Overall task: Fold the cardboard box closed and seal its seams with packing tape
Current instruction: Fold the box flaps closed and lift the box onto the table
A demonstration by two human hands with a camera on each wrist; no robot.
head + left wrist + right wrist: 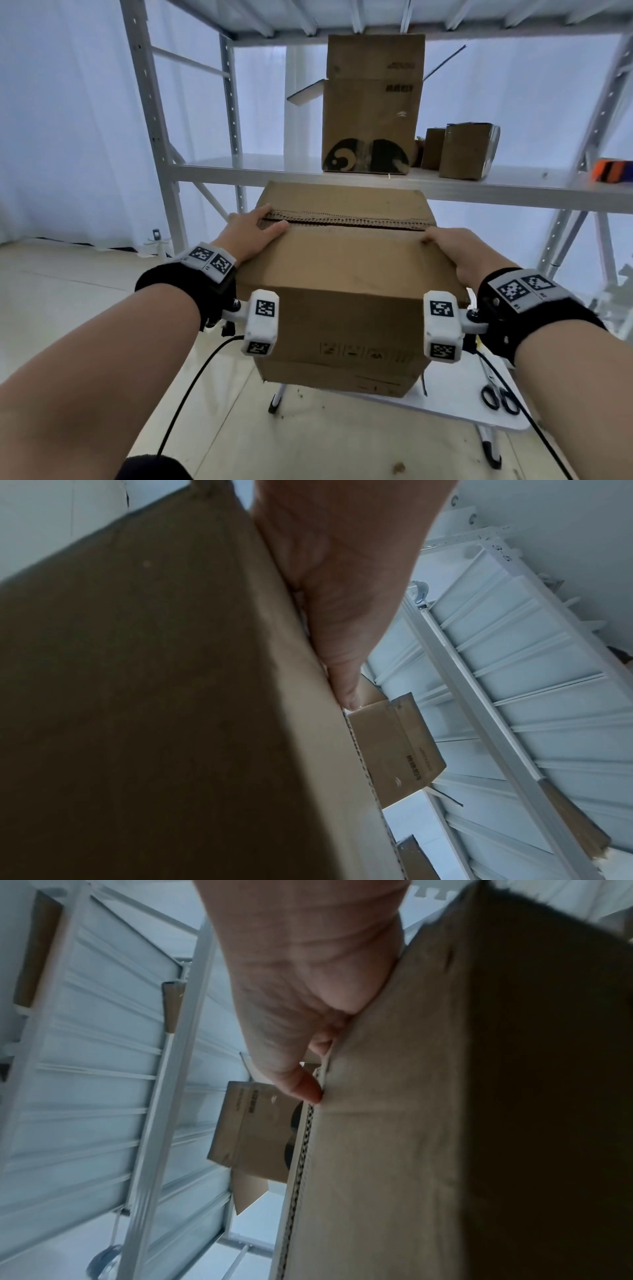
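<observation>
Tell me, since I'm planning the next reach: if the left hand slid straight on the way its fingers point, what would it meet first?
Likely the far flap of the box: the left hand lies at the seam, fingers pointing across it. Depth is unclear; it may just slide over.

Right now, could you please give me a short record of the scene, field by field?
box: cardboard box on a small white table, top flaps folded down
seam: flap edges meet across the top, a narrow gap still showing; no tape visible on it
left hand: left hand lies flat at the seam's left end, fingers straight
right hand: right hand presses the seam's right end
scissors: scissors lie on the table right of the box
shelf: shelf behind carries a tall open box and smaller boxes
</observation>
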